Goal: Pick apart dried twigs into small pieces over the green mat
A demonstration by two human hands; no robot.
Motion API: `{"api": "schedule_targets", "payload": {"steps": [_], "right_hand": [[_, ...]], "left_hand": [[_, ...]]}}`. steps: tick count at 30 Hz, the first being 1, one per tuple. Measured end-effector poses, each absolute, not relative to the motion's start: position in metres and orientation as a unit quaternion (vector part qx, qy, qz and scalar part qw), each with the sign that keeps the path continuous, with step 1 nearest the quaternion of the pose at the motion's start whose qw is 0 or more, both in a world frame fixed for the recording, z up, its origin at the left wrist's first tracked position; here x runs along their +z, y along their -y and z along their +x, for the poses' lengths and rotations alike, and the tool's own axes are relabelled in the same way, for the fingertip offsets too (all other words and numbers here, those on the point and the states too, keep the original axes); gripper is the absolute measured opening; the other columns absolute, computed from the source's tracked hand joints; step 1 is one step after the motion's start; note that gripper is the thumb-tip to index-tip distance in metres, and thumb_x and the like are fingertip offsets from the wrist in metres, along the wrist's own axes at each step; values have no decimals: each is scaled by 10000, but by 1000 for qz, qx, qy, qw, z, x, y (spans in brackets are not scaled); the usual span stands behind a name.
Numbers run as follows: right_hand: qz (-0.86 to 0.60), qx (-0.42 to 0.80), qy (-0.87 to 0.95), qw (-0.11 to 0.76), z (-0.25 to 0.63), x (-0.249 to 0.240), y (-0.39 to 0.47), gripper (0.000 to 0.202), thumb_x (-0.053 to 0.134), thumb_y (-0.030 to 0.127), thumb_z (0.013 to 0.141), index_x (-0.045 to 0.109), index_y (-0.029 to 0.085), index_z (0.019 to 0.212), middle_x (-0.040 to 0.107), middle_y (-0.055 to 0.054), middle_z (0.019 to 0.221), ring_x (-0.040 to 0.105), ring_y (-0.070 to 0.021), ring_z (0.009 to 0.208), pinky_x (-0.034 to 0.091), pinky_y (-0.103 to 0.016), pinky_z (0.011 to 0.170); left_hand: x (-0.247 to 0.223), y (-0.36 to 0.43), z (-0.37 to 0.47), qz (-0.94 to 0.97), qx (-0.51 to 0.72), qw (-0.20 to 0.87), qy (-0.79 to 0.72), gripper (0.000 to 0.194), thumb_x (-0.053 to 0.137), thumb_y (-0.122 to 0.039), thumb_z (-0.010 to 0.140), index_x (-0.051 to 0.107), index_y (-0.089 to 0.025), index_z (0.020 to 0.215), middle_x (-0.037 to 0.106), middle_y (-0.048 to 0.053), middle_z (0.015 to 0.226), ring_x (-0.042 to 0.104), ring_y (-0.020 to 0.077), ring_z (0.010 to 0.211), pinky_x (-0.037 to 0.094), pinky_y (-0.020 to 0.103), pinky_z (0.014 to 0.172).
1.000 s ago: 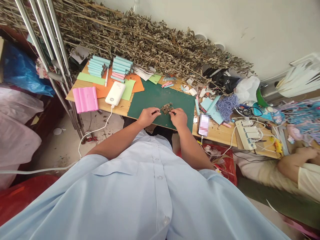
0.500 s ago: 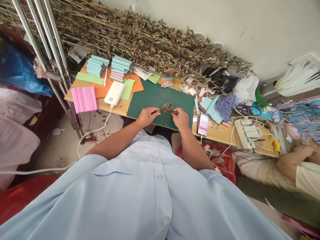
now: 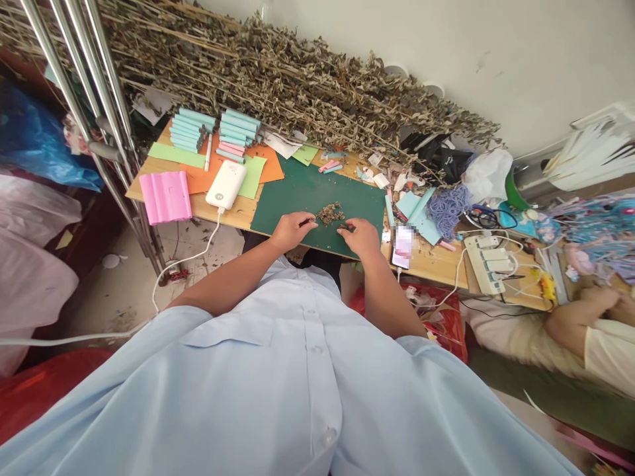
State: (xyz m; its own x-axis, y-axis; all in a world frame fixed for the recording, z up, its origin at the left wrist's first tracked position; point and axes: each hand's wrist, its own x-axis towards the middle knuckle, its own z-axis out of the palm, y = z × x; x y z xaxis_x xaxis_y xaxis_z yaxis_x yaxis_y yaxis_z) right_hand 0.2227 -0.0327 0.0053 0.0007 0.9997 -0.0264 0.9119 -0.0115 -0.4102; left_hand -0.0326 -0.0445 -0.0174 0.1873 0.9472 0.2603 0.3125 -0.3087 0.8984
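Observation:
A small heap of crumbled dried leaves [image 3: 330, 213] lies on a dark green mat [image 3: 292, 188]. Just left of the heap, my left hand [image 3: 292, 230] is closed in a pinch, with a dark leafy bit at its fingertips. On the other side, my right hand [image 3: 361, 237] is curled low over the mat, thumb and forefinger around a small brownish bit of dried leaf. Both hands are close to the heap but apart from it. Short pink and blue paper rolls [image 3: 331, 166] rest at the mat's far edge.
Dried leafy stalks [image 3: 297, 79] are piled behind the table. Stacked blue rolls [image 3: 241, 125], a white power bank [image 3: 225, 184] and pink paper [image 3: 165, 197] lie left. To the right are a phone [image 3: 403, 248], purple yarn [image 3: 449, 208] and a power strip [image 3: 486, 264]. Another person's arm [image 3: 578, 317] is farther right.
My right hand has shifted slightly right, away from the leaf heap, and its fingertips have moved. My left hand stays nearly where it was, still pinching.

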Motion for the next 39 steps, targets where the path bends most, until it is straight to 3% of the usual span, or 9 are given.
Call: {"api": "schedule_targets", "payload": {"steps": [5,9,14,17,23,32,39], "right_hand": [[-649,116,743,113,212,6,36,208,631,294,904,792,233,1020,726,-95,1045,666,-258,950,529,-387,893],[-631,83,770,50,201,9,42,293,500,223,970,784,185,1033,702,-128,1050,637,-252,936,491,-356,837],[-621,35,782,-35,192,15,48,320,437,133,959,746,116,1041,661,-174,1077,582,-269,978,439,-350,833],[-612,27,789,-41,191,13,48,304,448,94,927,738,102,1019,658,-196,1102,577,-287,995,438,-366,850],[-619,48,782,60,203,-2,39,317,452,103,919,737,102,1057,695,-196,1096,620,-293,1007,481,-396,926],[-583,161,737,303,186,13,45,209,538,245,939,744,222,966,767,-89,1023,697,-249,986,551,-409,953],[-512,163,775,333,142,33,50,153,564,293,984,700,239,940,746,-56,943,684,-216,879,546,-359,867]], "left_hand": [[-17,45,-32,679,438,364,-464,193,677,-351,930,768,-187,975,763,43,915,672,170,830,490,277,789],[-18,45,-33,680,441,362,-460,189,683,-344,929,770,-184,979,769,45,934,678,170,841,490,275,797],[-18,45,-32,682,437,361,-463,196,677,-345,931,770,-181,985,766,40,917,674,166,827,492,272,788],[-18,45,-32,681,440,359,-462,188,679,-335,927,772,-183,987,770,44,926,680,171,838,497,278,800],[-18,44,-32,683,440,359,-461,176,679,-320,929,773,-182,984,763,41,901,675,169,823,492,276,793],[-21,43,-32,686,440,351,-462,173,690,-316,932,774,-174,986,770,43,925,670,162,815,479,267,780],[-26,41,-33,687,445,367,-442,203,657,-327,950,769,-177,1029,762,49,953,669,172,850,479,277,785]]}}
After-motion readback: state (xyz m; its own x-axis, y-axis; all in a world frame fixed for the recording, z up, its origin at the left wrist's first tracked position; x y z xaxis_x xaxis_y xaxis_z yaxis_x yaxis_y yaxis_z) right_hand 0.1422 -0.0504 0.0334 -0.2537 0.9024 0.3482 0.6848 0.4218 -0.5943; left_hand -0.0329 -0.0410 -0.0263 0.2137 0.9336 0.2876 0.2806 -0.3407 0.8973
